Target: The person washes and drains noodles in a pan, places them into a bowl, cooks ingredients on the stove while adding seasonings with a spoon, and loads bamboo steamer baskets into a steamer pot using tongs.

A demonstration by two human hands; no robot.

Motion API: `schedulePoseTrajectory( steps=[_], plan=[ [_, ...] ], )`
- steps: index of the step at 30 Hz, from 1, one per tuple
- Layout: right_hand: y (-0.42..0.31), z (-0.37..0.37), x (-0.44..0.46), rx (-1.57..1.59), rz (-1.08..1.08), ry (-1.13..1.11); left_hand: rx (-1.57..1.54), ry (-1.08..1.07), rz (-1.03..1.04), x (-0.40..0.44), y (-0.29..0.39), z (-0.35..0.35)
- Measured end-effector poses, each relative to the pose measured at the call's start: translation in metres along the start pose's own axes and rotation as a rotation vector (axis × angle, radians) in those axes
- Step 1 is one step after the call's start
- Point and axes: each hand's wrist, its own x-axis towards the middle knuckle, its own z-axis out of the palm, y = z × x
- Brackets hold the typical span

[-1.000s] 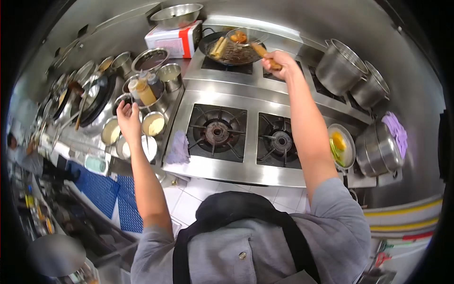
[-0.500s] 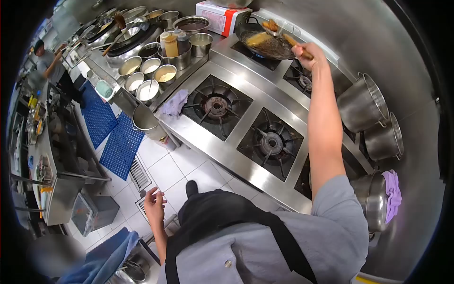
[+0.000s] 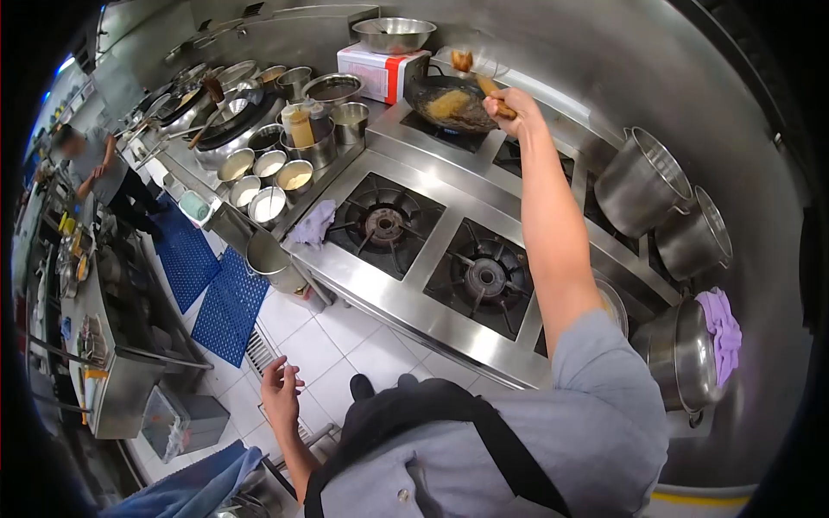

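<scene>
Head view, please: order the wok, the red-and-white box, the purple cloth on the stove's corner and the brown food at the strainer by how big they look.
1. Wok and red-and-white box: too alike to rank
2. Purple cloth
3. Brown food

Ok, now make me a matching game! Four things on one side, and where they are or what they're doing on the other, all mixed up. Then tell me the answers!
Things
1. right hand
2. left hand
3. black wok
4. wide metal bowl

Places and states
A. on top of a white and red box
B. holding nothing, fingers loosely curled
C. on the back row of the stove
D. gripping a wooden handle

Right pairs
1-D
2-B
3-C
4-A
</scene>
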Motion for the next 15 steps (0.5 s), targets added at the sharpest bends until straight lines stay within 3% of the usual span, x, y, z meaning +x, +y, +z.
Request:
schedulePoseTrajectory(
  steps=[3, 6, 8, 9, 11, 13, 15],
  plan=[
    [-0.009, 0.001, 0.003, 0.094, 0.113, 0.016, 0.009, -0.038, -0.015, -0.003, 0.001, 0.001],
    [-0.026, 0.007, 0.0, 0.029, 0.061, -0.046, 0.001, -0.027, -0.022, -0.004, 0.003, -0.003],
    [-0.038, 0.02, -0.01, -0.146, -0.148, -0.091, 0.023, -0.008, -0.032, -0.007, 0.003, -0.008],
    [-0.045, 0.026, -0.012, -0.156, -0.14, -0.107, 0.003, 0.01, -0.023, -0.008, 0.0, -0.011],
    [-0.058, 0.035, -0.017, -0.3, -0.286, -0.032, -0.022, 0.044, -0.025, -0.012, -0.004, -0.019],
    [-0.065, 0.03, -0.01, -0.269, -0.259, 0.021, -0.026, 0.094, -0.017, -0.024, -0.004, -0.026],
    [-0.061, 0.015, 0.004, -0.449, -0.275, 0.132, -0.061, 0.166, -0.006, -0.03, -0.017, -0.035]
  ],
)
